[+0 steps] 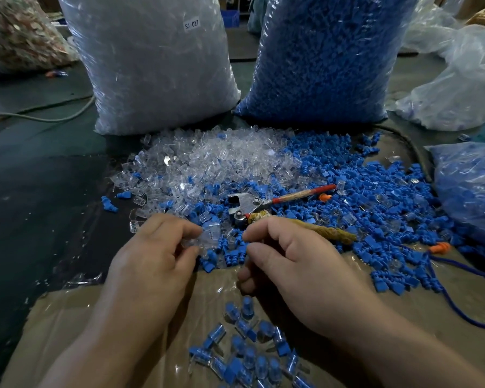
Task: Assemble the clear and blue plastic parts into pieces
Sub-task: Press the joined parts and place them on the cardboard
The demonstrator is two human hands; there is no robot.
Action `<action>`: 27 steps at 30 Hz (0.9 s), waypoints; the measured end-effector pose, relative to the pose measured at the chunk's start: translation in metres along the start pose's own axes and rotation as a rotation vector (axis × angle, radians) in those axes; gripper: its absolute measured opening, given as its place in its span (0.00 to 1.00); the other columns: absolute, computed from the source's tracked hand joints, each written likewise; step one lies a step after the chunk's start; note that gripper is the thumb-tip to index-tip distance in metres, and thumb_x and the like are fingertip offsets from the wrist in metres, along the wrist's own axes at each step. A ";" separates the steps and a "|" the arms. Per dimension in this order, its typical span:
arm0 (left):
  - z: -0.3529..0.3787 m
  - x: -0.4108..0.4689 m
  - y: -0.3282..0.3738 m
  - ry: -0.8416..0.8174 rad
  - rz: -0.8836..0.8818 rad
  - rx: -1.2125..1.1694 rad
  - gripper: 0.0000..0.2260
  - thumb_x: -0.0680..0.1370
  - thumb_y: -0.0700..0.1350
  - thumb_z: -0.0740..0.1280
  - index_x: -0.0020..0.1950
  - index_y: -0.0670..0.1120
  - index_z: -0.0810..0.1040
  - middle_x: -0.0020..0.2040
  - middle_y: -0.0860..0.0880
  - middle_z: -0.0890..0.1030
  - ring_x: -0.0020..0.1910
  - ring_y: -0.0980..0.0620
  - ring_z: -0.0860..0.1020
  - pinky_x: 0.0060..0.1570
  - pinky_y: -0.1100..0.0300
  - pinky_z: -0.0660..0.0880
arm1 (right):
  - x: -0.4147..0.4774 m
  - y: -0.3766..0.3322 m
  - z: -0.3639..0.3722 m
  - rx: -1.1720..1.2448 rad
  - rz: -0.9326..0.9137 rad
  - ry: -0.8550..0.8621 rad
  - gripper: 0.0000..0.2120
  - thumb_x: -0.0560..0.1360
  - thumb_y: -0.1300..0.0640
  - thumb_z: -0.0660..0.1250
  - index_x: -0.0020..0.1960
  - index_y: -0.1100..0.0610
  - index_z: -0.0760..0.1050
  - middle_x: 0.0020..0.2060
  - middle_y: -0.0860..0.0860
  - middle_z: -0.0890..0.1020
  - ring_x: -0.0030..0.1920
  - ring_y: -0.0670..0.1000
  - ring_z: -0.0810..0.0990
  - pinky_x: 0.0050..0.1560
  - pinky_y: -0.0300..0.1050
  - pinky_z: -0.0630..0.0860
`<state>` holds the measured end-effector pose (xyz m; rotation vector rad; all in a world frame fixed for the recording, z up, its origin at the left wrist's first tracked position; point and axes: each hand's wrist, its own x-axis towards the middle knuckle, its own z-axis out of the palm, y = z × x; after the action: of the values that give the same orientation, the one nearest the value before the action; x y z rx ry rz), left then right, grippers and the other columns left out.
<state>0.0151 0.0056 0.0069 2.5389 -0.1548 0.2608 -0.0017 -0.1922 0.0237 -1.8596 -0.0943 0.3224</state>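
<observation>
Left hand [151, 256] pinches a clear part [206, 236] between thumb and fingertips, just above the near edge of the mixed heap. Right hand [289, 259] is just right of it, fingers curled, thumb and forefinger tips close together and facing the clear part. Can't tell whether anything is pinched between them, too blurry there. Hands are near each other, not touching.

Loose stock: clear parts heap [207, 161] sits far-left of centre, blue parts heap [381, 197] to its right, the two mixing in the middle. Finished pieces [249, 348], blue insert inside clear shell, lie in a small cluster near, between the forearms, on a cardboard sheet [109, 317] with glossy film over it.

Hand tool [249, 205] lies on the heap just beyond the hands. Metal head is to the left, red-tipped handle [305, 193] points right, cord-wrapped handle [328, 232] runs right from beside the right hand's knuckles.

Far side: clear-parts bag [157, 65] on the left with a label [192, 24] reading "SJ 017", blue-parts bag [325, 60] beside it on the right, both upright. Smaller bag [471, 189] of blue parts at the right edge. Orange earplug [440, 247] on a blue cord [433, 271] lies near-right. Dark green tabletop [25, 197] on the left, grey cable [45, 116] across its far part.
</observation>
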 end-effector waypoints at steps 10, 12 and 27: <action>0.000 -0.005 0.003 0.271 -0.123 -0.282 0.09 0.75 0.50 0.70 0.49 0.65 0.76 0.45 0.61 0.80 0.43 0.64 0.79 0.37 0.65 0.75 | 0.003 0.004 0.002 0.149 -0.061 0.005 0.09 0.82 0.57 0.60 0.46 0.48 0.75 0.40 0.53 0.84 0.39 0.53 0.85 0.45 0.57 0.82; 0.000 -0.006 0.004 0.290 -0.140 -0.402 0.09 0.77 0.46 0.69 0.48 0.62 0.78 0.46 0.61 0.81 0.43 0.63 0.80 0.31 0.72 0.74 | 0.002 0.002 0.000 0.235 -0.067 0.021 0.09 0.81 0.59 0.61 0.45 0.50 0.76 0.37 0.56 0.82 0.35 0.54 0.83 0.38 0.54 0.83; -0.004 -0.001 0.004 -0.014 -0.355 -1.231 0.07 0.72 0.42 0.67 0.42 0.48 0.85 0.38 0.46 0.83 0.32 0.52 0.80 0.28 0.62 0.78 | -0.003 0.002 -0.011 0.392 -0.239 0.153 0.07 0.75 0.55 0.65 0.49 0.48 0.82 0.38 0.54 0.82 0.37 0.54 0.82 0.37 0.45 0.80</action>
<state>0.0123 0.0049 0.0123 1.3056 0.1136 -0.0193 -0.0016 -0.2037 0.0257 -1.4597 -0.1370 0.0265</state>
